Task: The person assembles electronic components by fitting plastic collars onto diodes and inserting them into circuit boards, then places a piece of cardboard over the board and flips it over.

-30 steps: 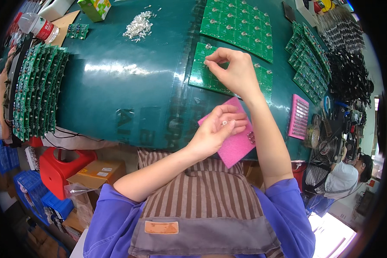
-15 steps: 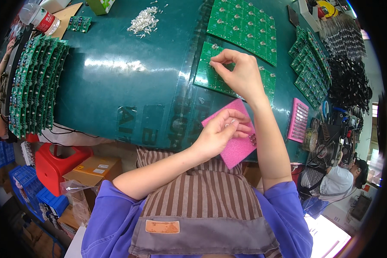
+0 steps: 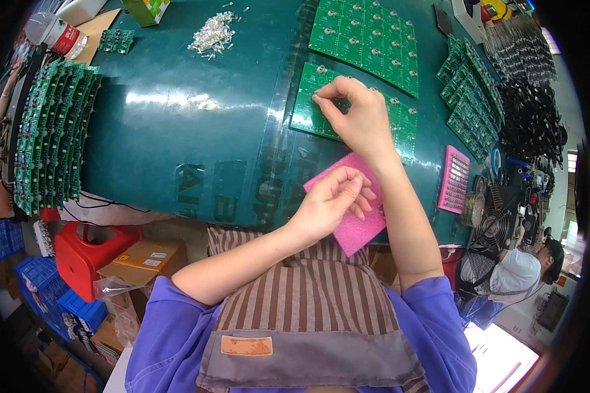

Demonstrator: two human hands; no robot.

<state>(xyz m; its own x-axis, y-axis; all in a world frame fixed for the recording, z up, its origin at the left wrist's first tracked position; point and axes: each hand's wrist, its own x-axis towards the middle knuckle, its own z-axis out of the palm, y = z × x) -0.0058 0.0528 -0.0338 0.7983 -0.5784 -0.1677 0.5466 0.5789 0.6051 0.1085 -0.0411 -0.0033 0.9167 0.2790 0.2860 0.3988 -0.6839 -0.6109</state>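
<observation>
My right hand is over the left part of the nearer green circuit board, thumb and forefinger pinched together near its surface. Whatever sits between those fingertips is too small to make out. A small metal part stands on that board's far left corner, and others show along its right side. Closer to me, my left hand is half curled over a pink foam sheet, its thumb against the forefinger. What it holds, if anything, cannot be made out. My right forearm covers the sheet's right edge.
A larger green circuit board with rows of metal parts lies beyond. Loose clear parts form a pile at the back. Board stacks stand left, with more boards right. A pink foam block holds small parts.
My left thumb has risen to the forefinger, and the other fingers have shifted. My right hand keeps its pinch over the same part of the nearer board. The whole view has shifted slightly.
</observation>
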